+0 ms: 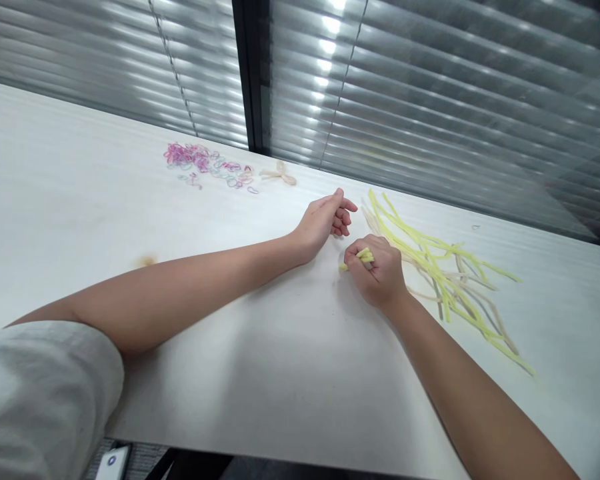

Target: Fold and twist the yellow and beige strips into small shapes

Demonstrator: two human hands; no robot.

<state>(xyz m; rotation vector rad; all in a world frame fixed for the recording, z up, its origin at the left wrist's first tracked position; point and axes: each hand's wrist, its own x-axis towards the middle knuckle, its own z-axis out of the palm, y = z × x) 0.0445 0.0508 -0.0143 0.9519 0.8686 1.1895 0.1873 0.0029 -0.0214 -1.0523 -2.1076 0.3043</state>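
My right hand [380, 270] is closed in a fist around several yellow pipe cleaners [365, 255], whose bent ends poke out by the thumb and below the fist. Just beyond it, to the left, my left hand [323, 223] rests on its edge with the thumb up. Its fingers are loosely curled and nothing shows in them. Right of my right hand, loose yellow pipe cleaners [437, 270] lie crisscrossed with beige ones [495, 310] on the white table [290, 373]. Part of that spread is hidden behind the fist.
A beige pipe cleaner twisted into a bow shape [281, 173] lies near the window. Left of it is a heap of small pink, purple and teal rubber bands [185, 155]. Blinds [430, 100] stand behind the table's back edge. A white device [113, 462] shows below the front edge.
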